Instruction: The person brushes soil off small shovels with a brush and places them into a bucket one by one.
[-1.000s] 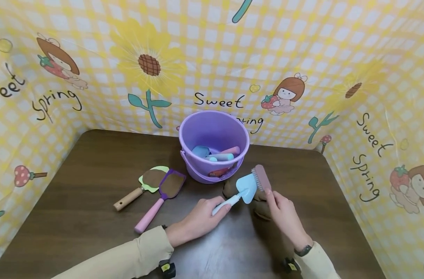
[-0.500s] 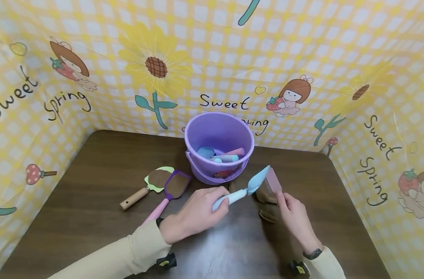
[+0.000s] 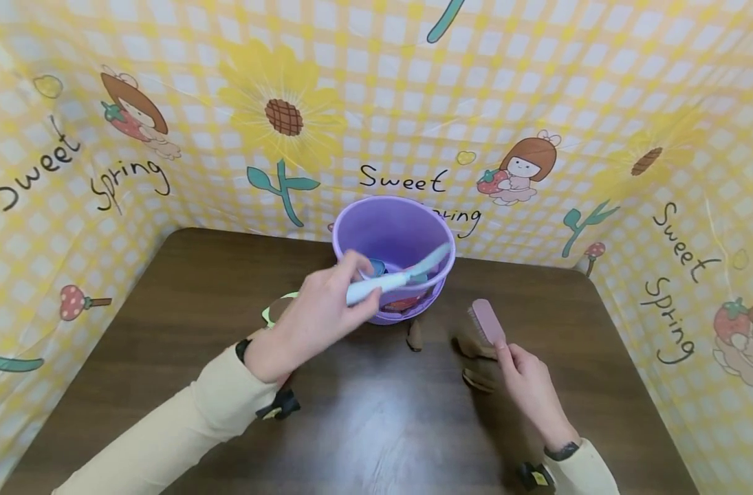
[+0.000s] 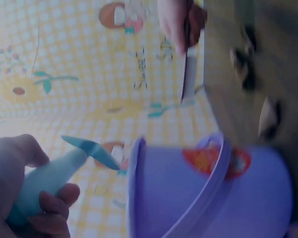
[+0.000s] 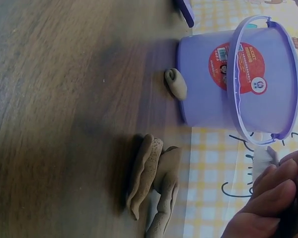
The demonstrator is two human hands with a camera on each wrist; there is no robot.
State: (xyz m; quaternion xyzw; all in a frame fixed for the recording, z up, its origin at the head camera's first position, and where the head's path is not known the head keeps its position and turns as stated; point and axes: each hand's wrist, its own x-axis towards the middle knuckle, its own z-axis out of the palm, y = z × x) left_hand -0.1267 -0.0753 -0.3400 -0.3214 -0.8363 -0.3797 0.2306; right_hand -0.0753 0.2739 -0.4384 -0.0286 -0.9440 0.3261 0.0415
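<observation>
My left hand (image 3: 317, 316) grips the white-blue handle of a light-blue hand trowel (image 3: 379, 285). Its blade reaches over the near part of the purple bucket's (image 3: 376, 223) mouth. In the left wrist view the trowel (image 4: 49, 186) lies between thumb and fingers, beside the bucket (image 4: 258, 198). Further right, my right hand (image 3: 531, 385) pinches one end of a pink brush (image 3: 487, 322), bristles facing left, above the table. Inside the bucket, a blue tool (image 3: 377, 267) shows partly; the trowel and hand hide much of the contents.
Several brown clay-like pieces (image 5: 145, 173) lie on the wooden table below the brush, and a small one (image 5: 176, 84) sits against the bucket's base. A green-edged trowel (image 3: 282, 309) is mostly covered by my left hand. Patterned cloth (image 3: 227, 82) surrounds the table's back and sides.
The trowel has left the brush bristles and moved up and left to the bucket with my left hand. The brush shifted slightly right. My left arm now covers the tools lying at left.
</observation>
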